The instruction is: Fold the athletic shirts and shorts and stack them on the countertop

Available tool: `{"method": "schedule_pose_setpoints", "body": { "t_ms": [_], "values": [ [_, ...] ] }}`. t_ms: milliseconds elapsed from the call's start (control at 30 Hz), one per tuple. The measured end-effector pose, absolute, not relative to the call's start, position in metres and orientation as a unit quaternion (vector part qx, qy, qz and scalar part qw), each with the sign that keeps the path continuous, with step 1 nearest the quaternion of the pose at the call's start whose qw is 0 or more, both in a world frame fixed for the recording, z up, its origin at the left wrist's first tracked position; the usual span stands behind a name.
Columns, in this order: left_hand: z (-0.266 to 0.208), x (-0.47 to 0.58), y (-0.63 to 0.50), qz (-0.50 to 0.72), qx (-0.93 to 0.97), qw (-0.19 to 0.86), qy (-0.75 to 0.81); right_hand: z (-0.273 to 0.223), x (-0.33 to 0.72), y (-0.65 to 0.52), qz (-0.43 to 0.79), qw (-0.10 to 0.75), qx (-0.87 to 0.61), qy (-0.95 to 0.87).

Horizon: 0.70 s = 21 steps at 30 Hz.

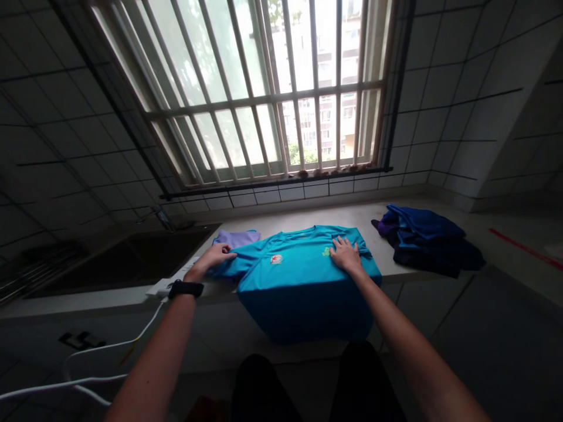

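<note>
A turquoise T-shirt (303,264) lies spread over the counter, its lower part hanging down over the front edge. On its chest are a red-and-white emblem and a small green mark. My left hand (215,258), with a black band at the wrist, grips the T-shirt's sleeve between thumb and fingers at the left side. Spread fingers of my right hand (346,254) lie flat on the shirt near the other sleeve. Behind my left hand a folded lavender cloth (240,237) sits on the counter, partly hidden by the hand and sleeve.
Dark blue and black folded clothes (426,234) are piled at the right. To the left are a dark sink (145,258) with a faucet (162,218) and a white power strip (158,287) with a white cable (118,346). A barred window (264,105) rises behind the counter.
</note>
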<state>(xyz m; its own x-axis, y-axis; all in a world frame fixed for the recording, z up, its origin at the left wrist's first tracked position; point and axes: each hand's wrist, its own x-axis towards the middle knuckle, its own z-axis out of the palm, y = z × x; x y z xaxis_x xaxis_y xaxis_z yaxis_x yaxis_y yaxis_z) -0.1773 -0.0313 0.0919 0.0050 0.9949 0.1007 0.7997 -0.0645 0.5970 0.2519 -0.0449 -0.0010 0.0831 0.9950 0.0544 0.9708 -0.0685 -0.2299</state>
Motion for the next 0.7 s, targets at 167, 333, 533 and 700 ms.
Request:
{"method": "schedule_pose_setpoints", "body": {
  "t_ms": [167, 333, 533, 700],
  "values": [
    [0.107, -0.166, -0.035, 0.331, 0.676, 0.259, 0.605, 0.001, 0.252, -0.047, 0.054, 0.108, -0.726, -0.677],
    [0.123, -0.155, -0.055, 0.295, 0.650, 0.366, 0.597, 0.001, 0.252, -0.048, 0.056, 0.106, -0.725, -0.678],
    [0.135, -0.156, -0.078, 0.333, 0.610, 0.412, 0.589, -0.002, 0.253, -0.045, 0.065, 0.113, -0.727, -0.674],
    [0.129, -0.146, -0.077, 0.267, 0.662, 0.458, 0.529, -0.002, 0.253, -0.045, 0.067, 0.115, -0.725, -0.675]
  ]
}}
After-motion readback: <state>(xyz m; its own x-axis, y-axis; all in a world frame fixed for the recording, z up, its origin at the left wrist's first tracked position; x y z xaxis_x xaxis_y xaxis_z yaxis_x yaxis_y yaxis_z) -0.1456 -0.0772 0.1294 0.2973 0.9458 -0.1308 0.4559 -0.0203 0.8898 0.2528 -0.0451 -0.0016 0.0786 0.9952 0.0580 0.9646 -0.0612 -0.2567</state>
